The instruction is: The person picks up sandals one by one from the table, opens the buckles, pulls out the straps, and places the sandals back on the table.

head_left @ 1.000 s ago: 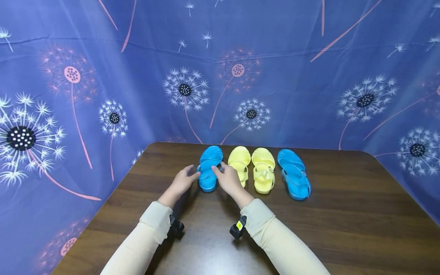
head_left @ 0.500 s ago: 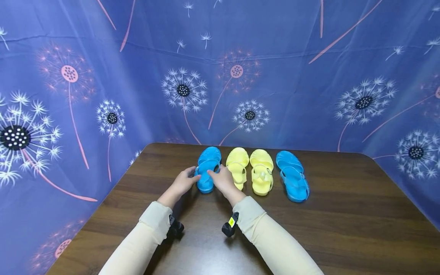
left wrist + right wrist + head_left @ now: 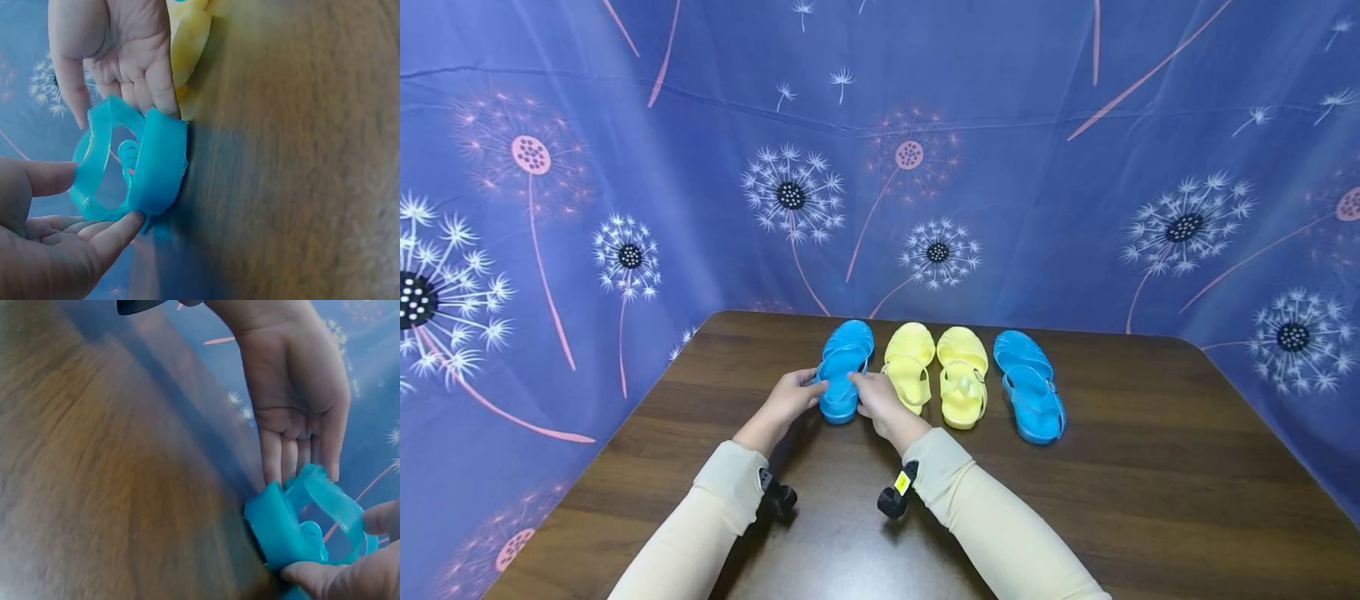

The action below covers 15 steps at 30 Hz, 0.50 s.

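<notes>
A blue jelly sandal [image 3: 848, 336] stands upright on its sole at the left end of a row, heel towards me. My left hand [image 3: 790, 398] pinches its left side; in the left wrist view the thumb is at the heel strap [image 3: 97, 159] and a finger lies at the sole's heel end [image 3: 165, 169]. From the right, my right hand [image 3: 883, 404] grips the opposite side, its thumb by the strap and its fingers down along the sole, partly hidden. The nearest yellow sandal [image 3: 910, 342] lies just beyond my right hand.
Farther right on the brown wooden table [image 3: 1120, 483] lie a second yellow sandal [image 3: 962, 350] and a second blue sandal [image 3: 1033, 408], toes away from me. Behind the table's far edge hangs a blue curtain [image 3: 1037, 208] with a dandelion print.
My right hand has shifted left and closer against the blue sandal, showing more of the near yellow one. My left hand stays at its side. The whole head view has drifted slightly.
</notes>
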### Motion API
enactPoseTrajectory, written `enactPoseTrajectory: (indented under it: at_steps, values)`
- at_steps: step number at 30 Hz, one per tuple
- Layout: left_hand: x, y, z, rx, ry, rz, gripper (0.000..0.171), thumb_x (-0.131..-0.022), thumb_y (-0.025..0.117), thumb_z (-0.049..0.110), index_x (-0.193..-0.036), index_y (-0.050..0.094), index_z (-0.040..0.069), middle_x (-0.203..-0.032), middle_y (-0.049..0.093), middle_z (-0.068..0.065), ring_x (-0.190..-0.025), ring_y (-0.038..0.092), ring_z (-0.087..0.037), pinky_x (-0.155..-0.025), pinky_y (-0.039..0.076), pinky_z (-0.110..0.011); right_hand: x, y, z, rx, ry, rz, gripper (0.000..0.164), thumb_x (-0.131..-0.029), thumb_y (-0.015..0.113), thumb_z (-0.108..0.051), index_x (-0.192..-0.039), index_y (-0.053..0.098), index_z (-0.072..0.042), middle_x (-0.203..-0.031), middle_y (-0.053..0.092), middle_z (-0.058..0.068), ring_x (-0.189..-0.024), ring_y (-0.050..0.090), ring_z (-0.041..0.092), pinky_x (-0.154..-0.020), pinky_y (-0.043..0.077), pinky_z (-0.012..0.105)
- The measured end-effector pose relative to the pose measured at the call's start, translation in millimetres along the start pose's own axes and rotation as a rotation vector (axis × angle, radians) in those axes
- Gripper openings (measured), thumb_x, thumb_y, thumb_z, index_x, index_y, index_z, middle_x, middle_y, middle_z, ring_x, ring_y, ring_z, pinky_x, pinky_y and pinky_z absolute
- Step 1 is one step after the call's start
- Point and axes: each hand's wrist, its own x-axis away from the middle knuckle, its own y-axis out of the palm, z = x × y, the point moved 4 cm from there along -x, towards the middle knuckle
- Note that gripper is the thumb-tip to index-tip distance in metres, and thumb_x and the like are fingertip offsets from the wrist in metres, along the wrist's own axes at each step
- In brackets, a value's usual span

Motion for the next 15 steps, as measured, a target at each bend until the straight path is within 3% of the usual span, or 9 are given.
enactPoseTrajectory:
  at_steps: [10, 15]
  values:
    - [-4.2, -5.0, 7.6, -0.03, -0.055, 0.01, 0.053, -0.101, 0.05, 0.017, -0.145, 0.033, -0.009, -0.149, 0.038, -0.027, -0.134, 0.045, -0.037, -0.109, 0.039, -0.046, -2.4, 1.6, -1.1, -0.04, -0.006, -0.007, 0.054, -0.104, 0.042, -0.02, -0.147, 0.029, 0.009, -0.154, 0.03, 0.024, -0.14, 0.035, 0.035, -0.11, 0.037, 0.05]
    - [-2.0, -1.2, 3.5, -0.05, -0.062, 0.01, 0.055, -0.101, 0.051, 0.018, -0.146, 0.032, -0.009, -0.15, 0.036, -0.026, -0.135, 0.043, -0.037, -0.108, 0.039, -0.047, 1.2, 2.2, 1.7, -0.024, -0.011, -0.002, 0.053, -0.104, 0.042, -0.019, -0.147, 0.028, 0.009, -0.153, 0.031, 0.025, -0.14, 0.035, 0.037, -0.109, 0.037, 0.051]
